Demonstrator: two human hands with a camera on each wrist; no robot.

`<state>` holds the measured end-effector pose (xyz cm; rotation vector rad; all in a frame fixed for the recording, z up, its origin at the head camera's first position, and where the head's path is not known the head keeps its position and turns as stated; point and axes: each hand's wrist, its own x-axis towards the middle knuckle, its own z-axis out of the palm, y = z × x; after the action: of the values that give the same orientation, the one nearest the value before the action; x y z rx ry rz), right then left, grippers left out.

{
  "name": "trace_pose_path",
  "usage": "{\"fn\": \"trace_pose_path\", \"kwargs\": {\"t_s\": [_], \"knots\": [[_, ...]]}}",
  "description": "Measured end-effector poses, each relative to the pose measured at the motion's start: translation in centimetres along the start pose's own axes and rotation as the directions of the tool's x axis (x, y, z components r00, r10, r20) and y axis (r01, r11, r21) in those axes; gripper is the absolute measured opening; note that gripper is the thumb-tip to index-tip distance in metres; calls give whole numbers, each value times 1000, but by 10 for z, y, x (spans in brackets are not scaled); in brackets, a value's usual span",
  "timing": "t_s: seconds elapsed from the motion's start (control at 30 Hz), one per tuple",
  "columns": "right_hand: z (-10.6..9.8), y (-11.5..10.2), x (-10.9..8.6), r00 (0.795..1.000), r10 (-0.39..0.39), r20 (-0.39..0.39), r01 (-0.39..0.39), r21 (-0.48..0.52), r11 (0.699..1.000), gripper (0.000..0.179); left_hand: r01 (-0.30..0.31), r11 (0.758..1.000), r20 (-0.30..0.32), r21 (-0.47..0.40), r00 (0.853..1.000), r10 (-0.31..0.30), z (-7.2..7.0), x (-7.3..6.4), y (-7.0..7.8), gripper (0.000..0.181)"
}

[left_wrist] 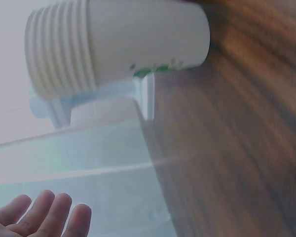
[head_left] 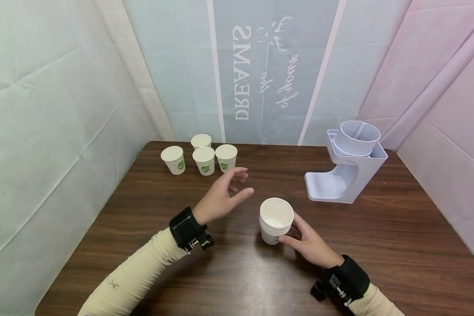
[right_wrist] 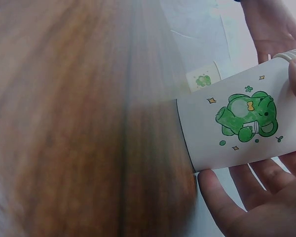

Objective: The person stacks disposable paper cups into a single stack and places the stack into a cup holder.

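Stack of white paper cups [head_left: 274, 229] is in the grip of our right hand [head_left: 312, 245], thumb and fingers curled around it, while our left hand [head_left: 221, 198], spread and empty, is left of this grip, and we think squeezing too strongly could dent it.

The stack of cups [head_left: 275, 219] is looking like smooth, matt paper, its rims forming fine ridges. The separate cups [head_left: 204, 161] are showing the same dull paper finish. The tabletop [head_left: 253, 281] is appearing as dark-grained wood — smooth, reflecting a soft gloss. The stand [head_left: 368, 169] is looking like smooth plastic, while the sleeves [head_left: 142, 259] are showing creased cloth — small metal fittings [head_left: 192, 244] are glinting by the matt black wrist straps [head_left: 183, 224].
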<state>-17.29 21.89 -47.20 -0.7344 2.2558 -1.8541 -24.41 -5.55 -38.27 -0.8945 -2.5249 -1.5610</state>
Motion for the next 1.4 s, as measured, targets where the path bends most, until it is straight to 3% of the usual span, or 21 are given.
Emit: {"fn": "trace_pose_path", "kwargs": {"t_s": [0.27, 0.53, 0.77, 1.0, 1.17, 1.4], "knots": [[0, 0, 0, 1000, -4, -5, 4, 0, 1000, 77, 10, 1000, -102, 15, 995, -9, -31, 7, -7, 53], [1, 0, 0, 1000, -11, -7, 11, 6, 1000, 77, 63, 998, -201, 20, 978, -58, -62, 13, -13, 51], [1, 1, 0, 1000, -12, -2, 12, 12, 1000, 76, 129, 985, -261, 115, 961, -96, -90, 22, -31, 53], [0, 1, 0, 1000, -10, -10, 10, -1, 1000, 77, 174, 973, -360, 153, 927, -109, -114, 33, -46, 57], [0, 0, -1, 1000, 6, -15, -6, -1, 1000, 77, 213, 962, -398, 169, 908, -131, -123, 39, -57, 60], [1, 1, -1, 1000, 10, -8, -10, -5, 1000, 77, 299, 929, -471, 218, 866, -168, -134, 43, -77, 65]]}}
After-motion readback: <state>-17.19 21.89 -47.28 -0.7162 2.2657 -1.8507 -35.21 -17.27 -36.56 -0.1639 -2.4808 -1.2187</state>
